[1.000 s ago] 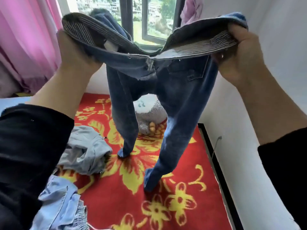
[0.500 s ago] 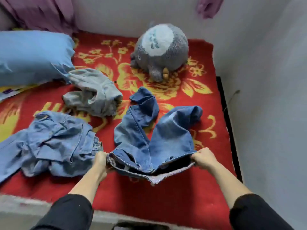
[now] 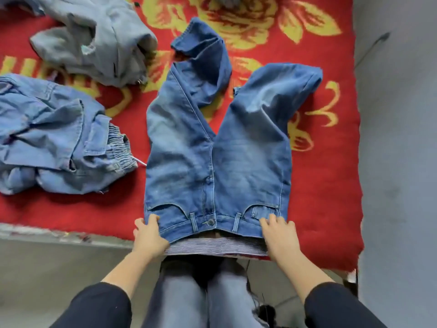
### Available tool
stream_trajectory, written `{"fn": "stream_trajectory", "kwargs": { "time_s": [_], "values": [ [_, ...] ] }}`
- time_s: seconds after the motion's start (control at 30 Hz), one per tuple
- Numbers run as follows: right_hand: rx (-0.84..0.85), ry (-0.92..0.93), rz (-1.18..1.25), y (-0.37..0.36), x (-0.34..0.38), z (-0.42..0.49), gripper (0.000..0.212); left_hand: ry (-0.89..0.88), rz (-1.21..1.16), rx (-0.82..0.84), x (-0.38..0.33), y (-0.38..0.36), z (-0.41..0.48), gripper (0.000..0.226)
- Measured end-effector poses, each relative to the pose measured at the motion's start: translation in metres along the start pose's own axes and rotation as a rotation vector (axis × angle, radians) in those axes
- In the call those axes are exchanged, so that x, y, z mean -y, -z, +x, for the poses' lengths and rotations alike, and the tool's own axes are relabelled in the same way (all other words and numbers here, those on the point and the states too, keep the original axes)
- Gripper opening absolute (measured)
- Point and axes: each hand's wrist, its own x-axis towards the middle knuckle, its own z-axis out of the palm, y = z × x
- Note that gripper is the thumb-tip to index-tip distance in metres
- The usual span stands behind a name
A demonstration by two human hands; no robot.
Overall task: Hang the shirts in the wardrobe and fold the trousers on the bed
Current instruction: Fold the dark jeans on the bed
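Observation:
Dark blue jeans (image 3: 212,150) lie front up on the red flowered bed cover (image 3: 331,174). Their waistband lies at the bed's near edge, and the striped lining shows below it. Both legs point away from me; the left leg's end is folded back, the right leg's end is tucked under. My left hand (image 3: 149,235) holds the waistband's left corner, fingers on top and thumb hidden beneath. At the right corner my right hand (image 3: 279,235) grips the same way, its fingers spread over the denim.
A crumpled grey garment (image 3: 94,43) lies at the back left. A bunched light blue denim garment (image 3: 59,138) with an elastic waist sits left of the jeans. A grey wall (image 3: 397,162) runs along the bed's right side. I stand at the bed's near edge (image 3: 59,233).
The jeans went from hanging in the air to lying on the bed, then were spread flat and pulled toward the near edge. Both hands stayed at the waistband corners.

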Motion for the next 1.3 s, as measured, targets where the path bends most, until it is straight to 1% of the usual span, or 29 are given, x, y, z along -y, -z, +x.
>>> {"fn": "stream_trajectory", "kwargs": {
  "time_s": [0.07,0.1,0.17,0.27,0.3,0.33,0.37,0.4,0.47,0.5,0.53,0.57,0.6,0.67,0.7,0.77,0.8,0.83,0.87,0.93,0.97,1.0,1.03,1.07,1.13,1.17,1.2,1.23,1.3],
  "values": [
    [-0.117,0.094,-0.016,-0.014,0.012,0.012,0.051,-0.112,0.294,-0.126,0.002,-0.016,0.006,0.066],
    [-0.161,0.137,-0.029,-0.021,0.017,0.017,0.051,-0.196,0.386,-0.167,0.003,-0.024,0.008,0.067],
    [-0.19,0.193,-0.031,-0.031,0.026,0.027,0.051,-0.344,0.487,-0.18,0.005,-0.041,0.015,0.071],
    [-0.147,0.232,0.0,-0.035,0.037,0.037,0.048,-0.427,0.624,-0.172,0.005,-0.053,0.025,0.082],
    [-0.103,0.23,-0.008,-0.033,0.038,0.039,0.044,-0.448,0.648,-0.182,0.004,-0.055,0.029,0.083],
    [-0.055,0.246,-0.01,-0.029,0.036,0.04,0.036,-0.479,0.67,-0.197,0.001,-0.054,0.033,0.082],
    [-0.044,0.268,0.001,-0.025,0.033,0.041,0.029,-0.51,0.688,-0.207,0.002,-0.054,0.036,0.078],
    [-0.023,0.277,0.004,-0.025,0.027,0.042,0.026,-0.557,0.713,-0.205,0.0,-0.052,0.038,0.07],
    [0.056,0.313,0.051,-0.02,0.017,0.039,0.027,-0.663,0.789,-0.089,-0.002,-0.046,0.036,0.048],
    [0.09,0.336,0.039,-0.02,0.013,0.036,0.027,-0.682,0.827,-0.008,-0.003,-0.042,0.033,0.037],
    [0.14,0.362,0.032,-0.022,0.011,0.033,0.027,-0.665,0.869,0.061,-0.001,-0.04,0.03,0.032],
    [0.202,0.377,0.041,-0.025,0.009,0.031,0.027,-0.648,0.898,0.1,0.0,-0.039,0.028,0.035],
    [0.26,0.375,0.063,-0.028,0.008,0.031,0.028,-0.589,0.903,0.162,-0.001,-0.037,0.026,0.04],
    [0.335,0.316,0.182,-0.031,0.007,0.036,0.026,-0.42,0.861,0.296,-0.008,-0.034,0.025,0.051],
    [0.356,0.27,0.292,-0.029,0.004,0.042,0.021,-0.355,0.828,0.352,-0.016,-0.031,0.025,0.052],
    [0.351,0.18,0.525,-0.022,-0.006,0.058,0.007,-0.309,0.781,0.377,-0.037,-0.024,0.03,0.039],
    [0.314,0.133,0.624,-0.018,-0.014,0.067,0.003,-0.311,0.746,0.332,-0.051,-0.021,0.033,0.03],
    [0.24,0.085,0.7,-0.012,-0.025,0.079,0.002,-0.323,0.676,0.258,-0.068,-0.019,0.035,0.022],
    [0.144,0.038,0.765,-0.003,-0.038,0.09,0.003,-0.348,0.591,0.164,-0.084,-0.018,0.038,0.017],
    [-0.047,-0.081,0.89,0.016,-0.067,0.115,0.005,-0.44,0.385,-0.046,-0.116,-0.023,0.043,0.015],
    [-0.137,-0.149,0.969,0.027,-0.081,0.128,0.008,-0.515,0.272,-0.153,-0.133,-0.026,0.046,0.018],
    [-0.214,-0.218,1.052,0.037,-0.096,0.142,0.014,-0.614,0.195,-0.246,-0.151,-0.028,0.049,0.026],
    [-0.292,-0.283,1.123,0.049,-0.11,0.155,0.025,-0.699,0.174,-0.318,-0.168,-0.03,0.052,0.038],
    [-0.358,-0.339,1.182,0.063,-0.122,0.168,0.038,-0.747,0.168,-0.366,-0.185,-0.032,0.057,0.052],
    [-0.449,-0.405,1.322,0.092,-0.141,0.191,0.06,-0.734,0.157,-0.37,-0.216,-0.032,0.07,0.076],
    [-0.465,-0.412,1.445,0.106,-0.149,0.202,0.066,-0.698,0.128,-0.359,-0.23,-0.03,0.078,0.083],
    [-0.471,-0.381,1.58,0.119,-0.157,0.212,0.065,-0.659,0.082,-0.365,-0.244,-0.026,0.086,0.088],
    [-0.467,-0.339,1.688,0.13,-0.162,0.221,0.059,-0.622,0.013,-0.386,-0.255,-0.021,0.095,0.092],
    [-0.483,-0.318,1.822,0.153,-0.17,0.24,0.046,-0.567,-0.184,-0.385,-0.277,-0.005,0.114,0.096]
  ]
}}
